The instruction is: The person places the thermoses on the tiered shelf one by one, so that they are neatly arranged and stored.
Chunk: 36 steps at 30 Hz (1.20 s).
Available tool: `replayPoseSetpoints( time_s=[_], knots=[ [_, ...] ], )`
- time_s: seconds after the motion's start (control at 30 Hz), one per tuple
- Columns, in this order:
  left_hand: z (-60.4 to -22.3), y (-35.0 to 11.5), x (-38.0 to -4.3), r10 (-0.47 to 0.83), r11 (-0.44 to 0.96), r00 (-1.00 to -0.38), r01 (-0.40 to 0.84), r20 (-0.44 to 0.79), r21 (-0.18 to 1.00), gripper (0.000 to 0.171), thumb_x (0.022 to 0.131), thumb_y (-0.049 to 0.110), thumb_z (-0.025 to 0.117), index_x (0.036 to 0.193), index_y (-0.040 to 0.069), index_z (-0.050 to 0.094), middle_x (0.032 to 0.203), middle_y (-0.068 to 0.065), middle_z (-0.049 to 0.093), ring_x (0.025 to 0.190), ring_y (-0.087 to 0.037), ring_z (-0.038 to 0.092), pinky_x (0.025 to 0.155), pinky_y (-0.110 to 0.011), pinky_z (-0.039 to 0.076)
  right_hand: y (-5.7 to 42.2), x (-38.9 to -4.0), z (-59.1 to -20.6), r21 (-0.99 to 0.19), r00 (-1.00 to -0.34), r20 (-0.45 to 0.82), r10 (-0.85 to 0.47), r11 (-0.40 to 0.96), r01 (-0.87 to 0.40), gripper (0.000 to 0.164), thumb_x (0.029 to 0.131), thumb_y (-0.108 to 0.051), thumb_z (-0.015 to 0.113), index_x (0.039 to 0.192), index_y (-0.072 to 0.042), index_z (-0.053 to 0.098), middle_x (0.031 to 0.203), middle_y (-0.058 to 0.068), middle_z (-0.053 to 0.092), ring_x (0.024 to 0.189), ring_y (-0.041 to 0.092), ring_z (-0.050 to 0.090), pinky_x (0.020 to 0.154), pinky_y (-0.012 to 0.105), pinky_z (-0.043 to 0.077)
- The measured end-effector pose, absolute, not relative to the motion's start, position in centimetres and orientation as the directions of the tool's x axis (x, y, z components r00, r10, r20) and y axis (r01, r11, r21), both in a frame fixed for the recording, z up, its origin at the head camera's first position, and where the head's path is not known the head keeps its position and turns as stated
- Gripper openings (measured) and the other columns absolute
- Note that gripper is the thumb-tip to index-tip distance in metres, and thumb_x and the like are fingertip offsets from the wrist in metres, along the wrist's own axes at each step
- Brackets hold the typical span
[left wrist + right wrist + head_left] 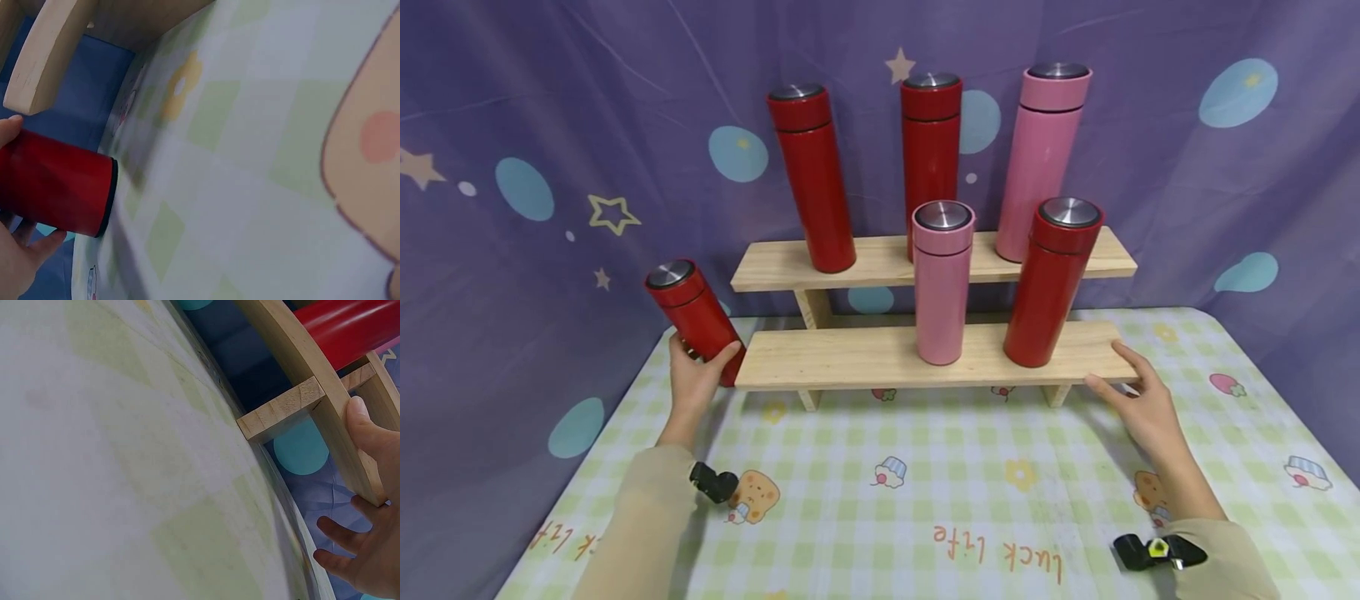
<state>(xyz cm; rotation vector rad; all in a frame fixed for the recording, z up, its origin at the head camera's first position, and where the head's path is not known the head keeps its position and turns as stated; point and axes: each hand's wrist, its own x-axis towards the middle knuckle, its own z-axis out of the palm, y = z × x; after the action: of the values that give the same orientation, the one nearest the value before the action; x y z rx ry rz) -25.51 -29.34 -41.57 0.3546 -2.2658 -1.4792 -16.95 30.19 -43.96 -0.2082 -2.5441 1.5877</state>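
My left hand [691, 385] grips a red thermos bottle [703, 321] just left of the wooden shelf [850, 354]. Its steel-topped lid leans away to the left, and in the left wrist view its black-rimmed base shows close over the tablecloth. At the shelf's other end, my right hand [1152, 412] holds the corner of the lower board, thumb at the front edge and forefinger at the end. The remaining fingers spread out below the board in the right wrist view. A pink thermos [942, 292] and a red thermos [1051, 287] stand on that lower board.
On the upper board [880, 254] stand two more red thermoses, one left [815, 187] and one central [931, 158], plus a pink thermos [1045, 162] to the right. A green-checked tablecloth [955, 467] covers the table. Behind hangs a purple patterned curtain [647, 100].
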Motion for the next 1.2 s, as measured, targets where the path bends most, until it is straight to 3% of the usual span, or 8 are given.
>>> replayPoseSetpoints(
  time_s=[0.5, 0.77, 1.2],
  knots=[
    [-41.6, -29.2, -24.7, -0.539, 0.29, -0.813, 0.069, 0.222, 0.955, 0.08, 0.082, 0.018, 0.081, 0.148, 0.01, 0.036, 0.134, -0.009, 0.049, 0.116, -0.018, 0.046, 0.097, -0.034, 0.041, 30.3, -16.9, -43.7, -0.897, -0.981, 0.043, 0.189, 0.439, 0.045, 0.085, 0.094, -0.044, 0.066, 0.16, -0.021, 0.018, 0.162, 0.021, 0.014, 0.137, 0.054, 0.026, 0.103, 0.069, 0.028],
    [-40.1, -29.8, -23.1, -0.58, 0.259, -0.761, 0.169, 0.293, 0.951, 0.069, 0.078, 0.013, 0.083, 0.138, 0.014, 0.048, 0.115, 0.008, 0.054, 0.104, -0.007, 0.05, 0.083, -0.024, 0.042, 30.1, -16.8, -43.8, -0.905, -0.982, 0.037, 0.187, 0.424, 0.047, 0.084, 0.094, -0.043, 0.066, 0.16, -0.02, 0.018, 0.162, 0.022, 0.013, 0.138, 0.054, 0.025, 0.104, 0.069, 0.025],
    [-37.4, -30.2, -21.2, -0.577, 0.223, -0.723, 0.309, 0.38, 0.925, 0.07, 0.075, 0.008, 0.085, 0.136, 0.022, 0.054, 0.118, 0.004, 0.061, 0.103, -0.012, 0.056, 0.082, -0.023, 0.044, 30.1, -16.9, -43.9, -0.903, -0.981, 0.045, 0.186, 0.427, 0.04, 0.085, 0.094, -0.043, 0.067, 0.16, -0.02, 0.018, 0.162, 0.019, 0.013, 0.137, 0.055, 0.026, 0.106, 0.068, 0.024]
  ],
)
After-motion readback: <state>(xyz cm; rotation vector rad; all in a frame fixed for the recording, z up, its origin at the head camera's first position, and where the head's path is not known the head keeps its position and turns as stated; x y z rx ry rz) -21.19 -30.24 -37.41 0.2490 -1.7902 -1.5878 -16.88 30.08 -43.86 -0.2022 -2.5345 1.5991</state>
